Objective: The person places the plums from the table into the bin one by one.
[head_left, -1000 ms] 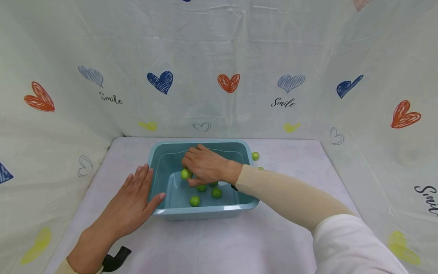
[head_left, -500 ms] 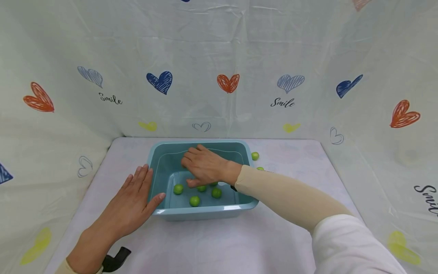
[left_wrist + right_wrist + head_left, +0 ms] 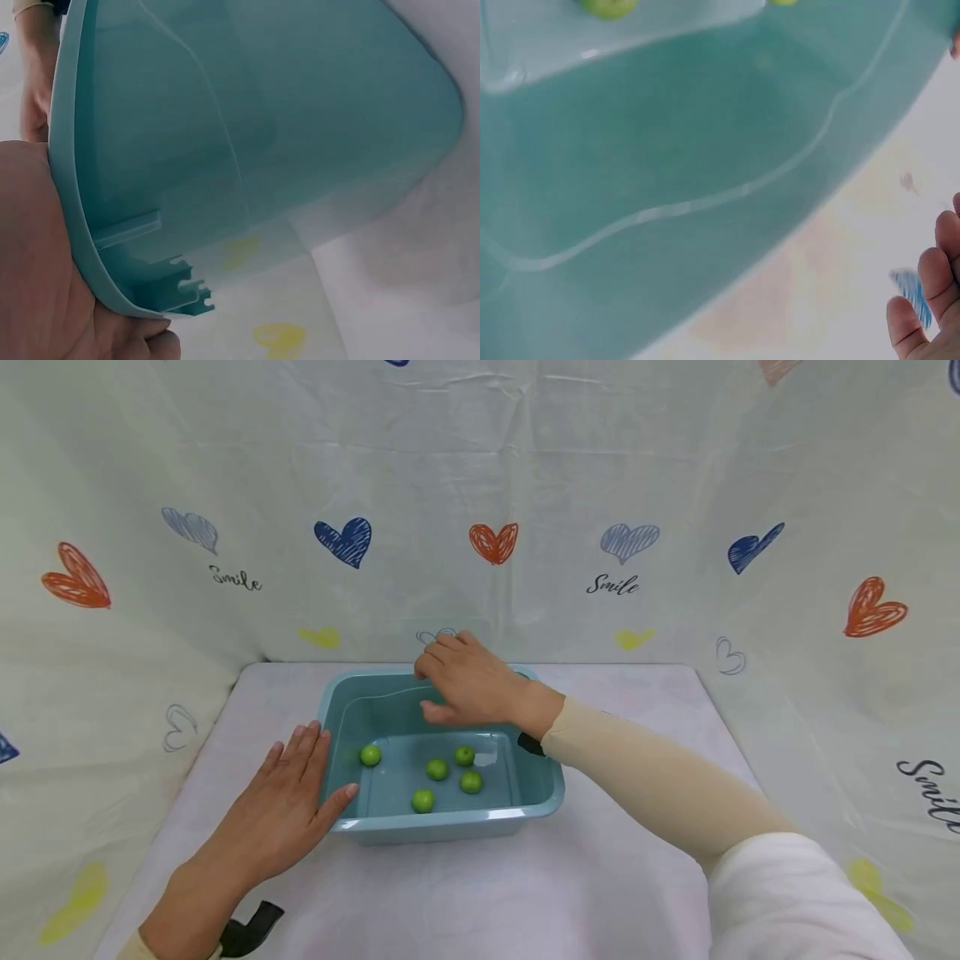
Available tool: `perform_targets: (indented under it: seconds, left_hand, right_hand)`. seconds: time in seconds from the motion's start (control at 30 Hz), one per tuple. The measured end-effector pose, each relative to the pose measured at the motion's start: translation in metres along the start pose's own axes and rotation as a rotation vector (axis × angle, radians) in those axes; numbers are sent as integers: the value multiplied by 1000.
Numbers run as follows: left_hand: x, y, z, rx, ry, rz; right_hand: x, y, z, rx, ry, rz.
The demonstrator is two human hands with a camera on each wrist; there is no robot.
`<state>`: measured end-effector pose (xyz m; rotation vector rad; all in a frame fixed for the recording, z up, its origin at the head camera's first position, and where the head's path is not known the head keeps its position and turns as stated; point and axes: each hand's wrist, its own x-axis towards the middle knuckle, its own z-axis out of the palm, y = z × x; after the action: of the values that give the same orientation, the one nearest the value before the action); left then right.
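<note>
A teal plastic basin stands on the table, holding several small round green fruits. One green fruit lies apart near the basin's left wall. My left hand rests on the left rim, fingers straight along its outer side and thumb across the front left corner. In the left wrist view that hand's palm lies against the rim. Over the back rim hovers my right hand, fingers relaxed and nothing in them. The right wrist view shows its fingertips apart from each other, beyond the rim.
A pale cloth covers the table. Behind it and at both sides hangs a white curtain printed with hearts and "Smile". My right sleeve crosses the basin's right side and hides part of the table there.
My right hand has risen from inside the basin toward its back rim. A green fruit left that hand and rolled to the basin's left side. My left hand stays on the rim.
</note>
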<state>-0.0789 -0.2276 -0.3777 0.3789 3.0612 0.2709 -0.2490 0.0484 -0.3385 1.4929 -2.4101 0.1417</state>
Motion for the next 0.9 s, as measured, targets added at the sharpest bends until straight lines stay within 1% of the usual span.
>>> perform_targets:
  seconds: [0.13, 0.27, 0.33, 0.43, 0.57, 0.63, 0.77, 0.9]
  left_hand:
    - [-1, 0, -2, 6, -12, -7]
    - [-2, -1, -4, -11, -20, -14]
    - [-3, -1, -4, -17, -24, -19]
    - [-4, -1, -3, -22, -23, -20]
    - [-5, -2, -1, -25, -17, -20]
    - [-4, -2, 0, -27, -17, -20]
    - [-5, -1, 0, -29, -19, -23]
    - [-4, -2, 1, -18, -18, -20]
  right_hand:
    - [-17, 18, -13, 19, 23, 77]
    - [-41, 39, -21, 38, 21, 171]
    - [-56, 50, -22, 34, 21, 221]
    - [-78, 64, -18, 10, -5, 316]
    - [-111, 79, -5, -22, -37, 422]
    - [-129, 85, 4, -48, -51, 446]
    - [-165, 94, 27, -127, -100, 444]
    - [-191, 98, 49, -183, -174, 412]
